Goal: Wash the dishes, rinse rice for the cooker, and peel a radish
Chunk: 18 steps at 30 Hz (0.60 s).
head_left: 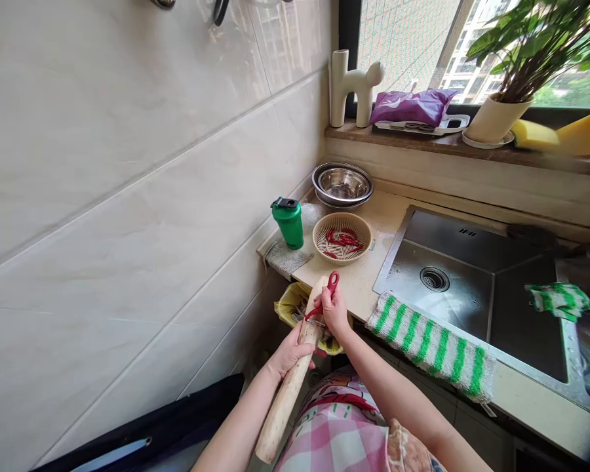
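Observation:
My left hand [292, 354] is wrapped round a long, pale, brown-flecked root vegetable [286, 403], which slants from my lap up toward the counter. Its upper end looks smoother and paler than the rest. In my right hand [335, 313] is a red peeler [333, 282], its handle pointing up and its head against the vegetable just above my left hand. Part of the peeler is hidden by my fingers. Beneath the vegetable's upper end a bin lined with a yellow bag [289, 303] shows partly.
On the counter stand a beige basket [319, 246] of red chillies [344, 241], a green shaker cup [290, 226] and nested steel bowls [319, 187]. Right of them lies a sink [452, 262] with a green-striped cloth [432, 344] over its front edge. A tiled wall [177, 216] rises left.

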Each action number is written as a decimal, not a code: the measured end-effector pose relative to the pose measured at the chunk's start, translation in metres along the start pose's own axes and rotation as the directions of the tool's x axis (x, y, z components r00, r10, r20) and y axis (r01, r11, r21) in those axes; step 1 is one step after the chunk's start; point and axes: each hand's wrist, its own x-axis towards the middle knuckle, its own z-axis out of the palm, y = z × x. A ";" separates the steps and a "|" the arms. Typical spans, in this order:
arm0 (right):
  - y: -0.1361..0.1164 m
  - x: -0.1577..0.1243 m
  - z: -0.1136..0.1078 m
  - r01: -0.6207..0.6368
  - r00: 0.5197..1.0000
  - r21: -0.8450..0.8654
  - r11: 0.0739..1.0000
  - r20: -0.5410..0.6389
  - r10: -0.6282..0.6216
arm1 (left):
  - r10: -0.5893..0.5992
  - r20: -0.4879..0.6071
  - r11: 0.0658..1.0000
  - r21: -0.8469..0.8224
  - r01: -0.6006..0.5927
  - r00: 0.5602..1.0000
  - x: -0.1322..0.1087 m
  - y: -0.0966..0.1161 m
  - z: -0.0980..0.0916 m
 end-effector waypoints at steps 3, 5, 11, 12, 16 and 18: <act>-0.001 0.009 0.000 -0.001 1.000 -0.024 1.000 0.005 0.001 | 0.028 0.039 0.999 0.020 -0.029 0.999 -0.003 0.001 -0.005; -0.003 0.015 -0.002 -0.006 1.000 -0.025 1.000 -0.006 0.006 | 0.029 0.050 0.998 0.053 -0.032 0.998 -0.004 0.001 -0.008; -0.008 0.042 -0.011 -0.022 0.996 0.064 0.998 -0.089 0.027 | 0.032 0.066 0.998 0.051 -0.036 0.997 -0.004 -0.010 -0.014; -0.009 0.046 -0.012 -0.021 0.996 0.077 0.997 -0.089 0.028 | 0.042 0.062 0.998 0.044 -0.045 0.997 -0.004 -0.011 -0.014; -0.013 0.054 -0.017 -0.028 0.991 0.134 0.991 -0.122 0.045 | 0.020 0.094 0.996 0.082 -0.028 0.995 -0.007 -0.006 -0.016; -0.014 0.055 -0.019 -0.034 0.990 0.146 0.989 -0.130 0.053 | 0.003 0.095 0.994 0.109 -0.013 0.995 -0.010 -0.002 -0.017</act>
